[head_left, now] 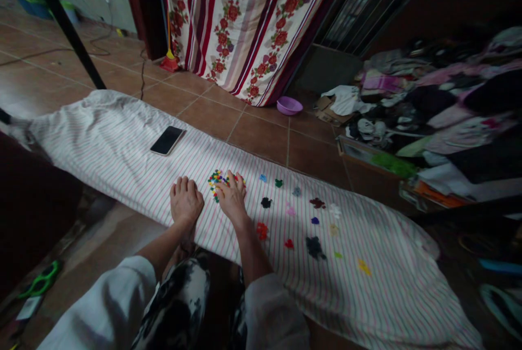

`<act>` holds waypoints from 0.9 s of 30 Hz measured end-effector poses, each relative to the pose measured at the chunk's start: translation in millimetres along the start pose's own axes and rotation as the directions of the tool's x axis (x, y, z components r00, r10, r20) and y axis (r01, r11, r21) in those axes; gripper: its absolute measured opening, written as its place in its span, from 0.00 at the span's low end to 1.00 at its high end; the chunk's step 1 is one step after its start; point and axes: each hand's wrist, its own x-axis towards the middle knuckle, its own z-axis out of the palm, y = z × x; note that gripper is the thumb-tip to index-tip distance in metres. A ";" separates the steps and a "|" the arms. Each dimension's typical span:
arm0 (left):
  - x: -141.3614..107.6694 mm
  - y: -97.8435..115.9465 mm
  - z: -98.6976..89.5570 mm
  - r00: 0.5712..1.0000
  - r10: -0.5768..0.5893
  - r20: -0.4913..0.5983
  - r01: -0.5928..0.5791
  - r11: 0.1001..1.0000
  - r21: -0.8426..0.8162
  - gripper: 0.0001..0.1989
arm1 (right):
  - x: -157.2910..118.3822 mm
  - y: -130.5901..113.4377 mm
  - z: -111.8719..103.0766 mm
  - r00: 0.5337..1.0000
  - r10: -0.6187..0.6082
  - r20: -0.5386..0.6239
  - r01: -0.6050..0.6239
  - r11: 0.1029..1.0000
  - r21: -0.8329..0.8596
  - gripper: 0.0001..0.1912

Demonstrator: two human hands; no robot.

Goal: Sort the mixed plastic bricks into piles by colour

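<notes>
My right hand (231, 196) is over a mixed pile of small coloured beads (216, 180), its fingers apart and touching them. To its left, my left hand (186, 200) rests on the striped cloth (134, 160) with its fingers curled in; nothing shows in it. Sorted by colour, small heaps lie right of my right hand: black beads (266, 202), dark green beads (279, 182), brown beads (317, 204), orange-red beads (262, 231), dark grey beads (314, 248), yellow beads (365, 267) and several others.
A phone (167, 140) lies on the cloth, left of the pile. Beyond the cloth-covered board are a tiled floor (261, 135), a purple basin (289, 105) and a floral curtain (244, 24). Heaped clothes (448, 100) and shoes stand at the right.
</notes>
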 end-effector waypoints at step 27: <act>-0.2 2.1 -3.1 1.000 -0.018 0.020 0.018 1.000 -0.016 0.16 | 28.4 -8.3 21.5 0.997 0.052 -0.057 -0.052 0.999 0.013 0.16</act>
